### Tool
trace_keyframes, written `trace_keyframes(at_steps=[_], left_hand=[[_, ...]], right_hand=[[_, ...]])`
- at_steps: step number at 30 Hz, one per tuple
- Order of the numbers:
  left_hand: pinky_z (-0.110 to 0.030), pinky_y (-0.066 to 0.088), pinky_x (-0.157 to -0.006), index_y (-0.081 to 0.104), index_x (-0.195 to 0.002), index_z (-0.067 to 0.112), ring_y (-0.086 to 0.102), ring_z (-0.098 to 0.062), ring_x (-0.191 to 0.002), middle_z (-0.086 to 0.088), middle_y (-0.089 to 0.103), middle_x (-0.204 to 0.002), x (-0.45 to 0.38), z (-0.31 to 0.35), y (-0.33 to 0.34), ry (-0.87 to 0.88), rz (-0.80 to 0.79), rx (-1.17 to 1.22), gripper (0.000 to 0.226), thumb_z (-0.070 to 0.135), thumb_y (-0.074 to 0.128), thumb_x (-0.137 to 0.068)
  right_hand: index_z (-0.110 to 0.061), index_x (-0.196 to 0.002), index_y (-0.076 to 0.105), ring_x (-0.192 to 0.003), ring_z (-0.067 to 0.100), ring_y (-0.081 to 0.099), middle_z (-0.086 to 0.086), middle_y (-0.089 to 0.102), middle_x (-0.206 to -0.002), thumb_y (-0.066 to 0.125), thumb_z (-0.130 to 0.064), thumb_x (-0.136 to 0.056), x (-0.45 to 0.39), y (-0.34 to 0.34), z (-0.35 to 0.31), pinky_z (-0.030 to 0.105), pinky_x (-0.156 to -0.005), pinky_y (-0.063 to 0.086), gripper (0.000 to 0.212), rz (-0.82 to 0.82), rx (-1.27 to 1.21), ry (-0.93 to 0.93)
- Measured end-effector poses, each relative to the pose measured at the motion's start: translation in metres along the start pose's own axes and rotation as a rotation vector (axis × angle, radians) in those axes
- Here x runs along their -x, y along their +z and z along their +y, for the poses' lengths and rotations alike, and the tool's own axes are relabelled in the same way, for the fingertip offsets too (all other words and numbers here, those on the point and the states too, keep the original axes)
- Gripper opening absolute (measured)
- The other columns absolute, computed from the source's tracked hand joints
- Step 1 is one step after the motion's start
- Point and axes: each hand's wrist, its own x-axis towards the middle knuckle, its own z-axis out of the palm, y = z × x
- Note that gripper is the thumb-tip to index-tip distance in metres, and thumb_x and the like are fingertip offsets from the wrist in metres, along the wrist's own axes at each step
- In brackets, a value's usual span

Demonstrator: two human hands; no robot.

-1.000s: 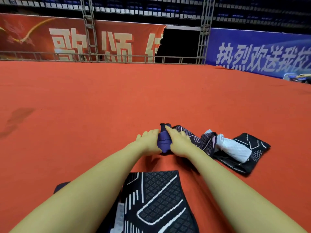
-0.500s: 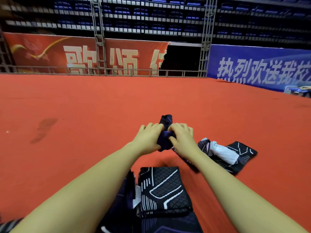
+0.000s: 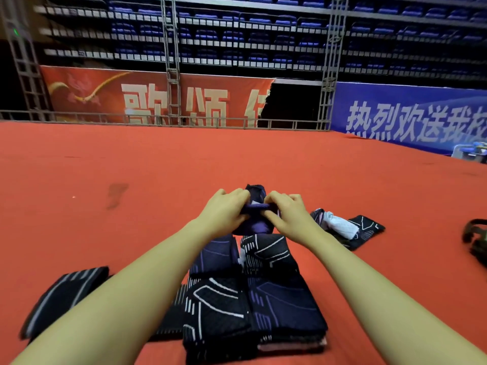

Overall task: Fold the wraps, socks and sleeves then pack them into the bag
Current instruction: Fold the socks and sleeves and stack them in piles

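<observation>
Both hands meet over a small dark purple piece [image 3: 254, 222], held just above the red floor [image 3: 131, 159] ahead of the person: the left hand [image 3: 224, 210] curls its fingers round the piece's left side and the right hand [image 3: 287, 214] pinches its right side, so this one looks mid-fold, perhaps a sock being tucked into itself, though the bundle is too bunched and blurred to say which kind of garment it is. Nearer the person lies a stack of folded dark patterned pieces [image 3: 250, 299], set in neat rows touching one another, which reads as the part already done. A dark striped band [image 3: 63, 293] lies flat to the left of the stack, apart from it. To the right of the hands sits a loose heap, a white piece [image 3: 340, 226] resting on dark patterned fabric [image 3: 366, 229], apparently yet to be folded. At the right edge a dark olive object [image 3: 477, 241] is cut off by the frame; it may be the bag, and nothing appears packed yet, so folding seems well advanced and packing wholly ahead.
</observation>
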Motion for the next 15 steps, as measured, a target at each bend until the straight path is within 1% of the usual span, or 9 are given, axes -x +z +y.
trace_keyframes(at_steps=[2, 3, 4, 6, 9, 10, 12, 14, 15], left_hand=[[-0.033, 0.025, -0.072, 0.048, -0.097, 0.011, 0.053, -0.033, -0.087, -0.007, 0.055, -0.101, 0.015, 0.001, -0.008, -0.049, 0.018, -0.039, 0.01, 0.02, 0.047, -0.092], [-0.033, 0.025, -0.069, 0.048, -0.097, 0.01, 0.053, -0.034, -0.087, -0.008, 0.054, -0.1, 0.021, 0.001, -0.012, -0.085, 0.029, -0.034, 0.01, 0.018, 0.047, -0.092], [-0.035, 0.027, -0.068, 0.048, -0.097, 0.01, 0.053, -0.035, -0.087, -0.009, 0.054, -0.099, 0.027, 0.001, -0.015, -0.122, 0.047, -0.012, 0.009, 0.017, 0.047, -0.092], [-0.038, 0.033, -0.066, 0.047, -0.095, 0.01, 0.053, -0.036, -0.086, -0.01, 0.054, -0.097, 0.036, 0.001, -0.02, -0.179, 0.078, 0.053, 0.007, 0.016, 0.047, -0.091], [-0.036, 0.031, -0.063, 0.047, -0.094, 0.01, 0.052, -0.035, -0.084, -0.01, 0.056, -0.095, 0.046, 0.004, -0.024, -0.23, 0.133, 0.114, 0.006, 0.014, 0.048, -0.09], [-0.036, 0.031, -0.063, 0.046, -0.092, 0.011, 0.051, -0.035, -0.083, -0.01, 0.056, -0.093, 0.049, 0.006, -0.025, -0.252, 0.16, 0.132, 0.005, 0.012, 0.049, -0.088], [-0.036, 0.031, -0.062, 0.04, -0.085, 0.015, 0.047, -0.034, -0.077, -0.008, 0.054, -0.085, 0.053, 0.008, -0.024, -0.324, 0.217, 0.208, 0.014, 0.007, 0.051, -0.084], [-0.034, 0.031, -0.061, 0.036, -0.078, 0.017, 0.041, -0.028, -0.071, -0.001, 0.049, -0.074, 0.056, 0.01, -0.021, -0.412, 0.27, 0.418, 0.022, 0.002, 0.052, -0.079], [-0.032, 0.031, -0.061, 0.037, -0.077, 0.017, 0.041, -0.026, -0.071, 0.002, 0.048, -0.072, 0.057, 0.012, -0.019, -0.434, 0.28, 0.545, 0.023, 0.002, 0.054, -0.079]], right_hand=[[-0.02, -0.101, 0.051, -0.085, 0.01, 0.045, -0.01, 0.055, -0.092, 0.054, -0.049, -0.077, 0.011, 0.001, -0.012, 0.032, -0.089, 0.026, 0.038, -0.097, -0.034, 0.009], [-0.021, -0.102, 0.049, -0.088, 0.011, 0.045, -0.009, 0.055, -0.096, 0.056, -0.055, -0.071, 0.016, 0.003, -0.017, 0.032, -0.088, 0.026, 0.046, -0.139, -0.046, 0.013], [-0.022, -0.101, 0.048, -0.088, 0.012, 0.046, -0.008, 0.055, -0.096, 0.059, -0.058, -0.066, 0.021, 0.005, -0.022, 0.033, -0.087, 0.028, 0.051, -0.156, -0.063, 0.01], [-0.021, -0.092, 0.048, -0.081, 0.019, 0.05, -0.005, 0.058, -0.087, 0.063, -0.058, -0.063, 0.027, 0.009, -0.031, 0.036, -0.079, 0.034, 0.049, -0.105, -0.129, 0.035], [-0.021, -0.082, 0.048, -0.071, 0.027, 0.053, -0.002, 0.058, -0.07, 0.073, -0.04, -0.067, 0.025, 0.013, -0.044, 0.041, -0.069, 0.041, 0.034, 0.012, -0.228, 0.179], [-0.021, -0.08, 0.048, -0.07, 0.027, 0.053, -0.003, 0.058, -0.068, 0.075, -0.035, -0.068, 0.024, 0.014, -0.048, 0.041, -0.068, 0.042, 0.033, 0.041, -0.247, 0.228], [-0.02, -0.075, 0.045, -0.065, 0.021, 0.049, -0.004, 0.054, -0.065, 0.076, -0.026, -0.069, 0.022, 0.014, -0.058, 0.037, -0.063, 0.041, 0.032, 0.101, -0.355, 0.318], [-0.019, -0.073, 0.043, -0.061, 0.014, 0.041, -0.005, 0.048, -0.063, 0.075, -0.013, -0.071, 0.021, 0.013, -0.063, 0.029, -0.057, 0.036, 0.032, 0.164, -0.515, 0.369], [-0.019, -0.072, 0.042, -0.059, 0.011, 0.039, -0.005, 0.046, -0.063, 0.073, -0.008, -0.072, 0.021, 0.013, -0.064, 0.025, -0.055, 0.034, 0.033, 0.194, -0.562, 0.382]])
